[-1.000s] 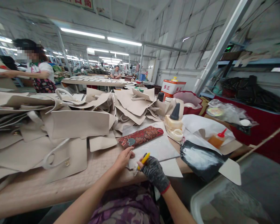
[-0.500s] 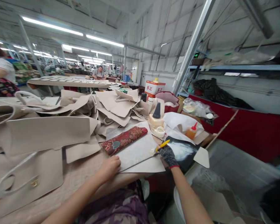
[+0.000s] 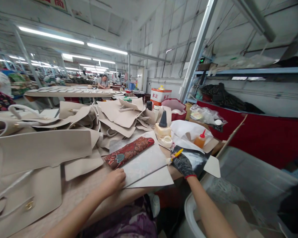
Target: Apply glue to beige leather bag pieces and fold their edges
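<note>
My left hand [image 3: 113, 181] rests with curled fingers on the near edge of a grey board [image 3: 141, 163] lying on the worktable. A red patterned cloth pad [image 3: 129, 151] lies across the far side of that board. My right hand [image 3: 184, 164], in a dark fingerless glove, grips a small yellow-handled brush [image 3: 175, 154] at the board's right edge. The brush tip points left toward the board. Just beyond the right hand lies a black sheet smeared with white glue [image 3: 197, 158].
Piles of beige leather bag panels [image 3: 44, 148] with handles cover the table's left and back. A black-capped glue bottle [image 3: 163, 127], an orange squeeze bottle [image 3: 201, 139] and a red-and-white tin [image 3: 160, 95] stand behind. A grey plastic tub [image 3: 240, 185] sits at lower right. Other people work at far tables.
My right hand carried the brush from beside the left hand out to the board's right edge, near the glue sheet. The view swung to the right.
</note>
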`<state>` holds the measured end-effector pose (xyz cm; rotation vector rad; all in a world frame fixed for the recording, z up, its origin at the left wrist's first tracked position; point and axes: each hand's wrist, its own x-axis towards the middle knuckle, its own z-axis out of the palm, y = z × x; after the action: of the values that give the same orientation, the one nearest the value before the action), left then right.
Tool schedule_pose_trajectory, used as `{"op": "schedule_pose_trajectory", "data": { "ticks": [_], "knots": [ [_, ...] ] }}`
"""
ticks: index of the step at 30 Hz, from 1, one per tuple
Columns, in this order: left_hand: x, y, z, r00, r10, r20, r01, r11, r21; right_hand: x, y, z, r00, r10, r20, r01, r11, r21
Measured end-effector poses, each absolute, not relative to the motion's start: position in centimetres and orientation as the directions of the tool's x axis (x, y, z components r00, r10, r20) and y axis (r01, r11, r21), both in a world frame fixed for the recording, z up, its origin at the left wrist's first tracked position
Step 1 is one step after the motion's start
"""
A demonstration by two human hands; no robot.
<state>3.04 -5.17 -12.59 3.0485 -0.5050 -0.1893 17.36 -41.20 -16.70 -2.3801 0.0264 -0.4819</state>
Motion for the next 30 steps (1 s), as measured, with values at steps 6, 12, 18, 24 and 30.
{"op": "schedule_pose_trajectory", "data": {
  "ticks": [6, 12, 18, 24, 30],
  "knots": [
    [3.6, -6.3, -12.4, 0.938, -0.312, -0.149, -0.319, -0.948, -0.023, 13.7, -35.1, -15.3, 0.946, 0.073, 0.316, 0.316, -0.435, -0.843],
    [3.5, -6.1, -12.4, 0.948, -0.267, -0.175, -0.273, -0.962, -0.011, 13.4, -34.4, -16.4, 0.973, 0.116, 0.202, 0.228, -0.291, -0.929],
    [5.4, -4.9, -12.1, 0.989, -0.141, -0.050, -0.127, -0.970, 0.209, 15.3, -41.0, -14.7, 0.946, -0.220, 0.237, 0.155, -0.332, -0.930],
    [9.0, -1.4, -12.7, 0.987, 0.143, 0.076, 0.111, -0.939, 0.326, 11.8, -34.2, -15.2, 0.969, -0.032, 0.245, 0.234, -0.198, -0.952],
    [10.0, 1.8, -14.7, 0.956, 0.284, 0.074, 0.239, -0.900, 0.364, 10.2, -29.8, -16.6, 0.934, 0.168, 0.316, 0.353, -0.292, -0.889]
  ]
}}
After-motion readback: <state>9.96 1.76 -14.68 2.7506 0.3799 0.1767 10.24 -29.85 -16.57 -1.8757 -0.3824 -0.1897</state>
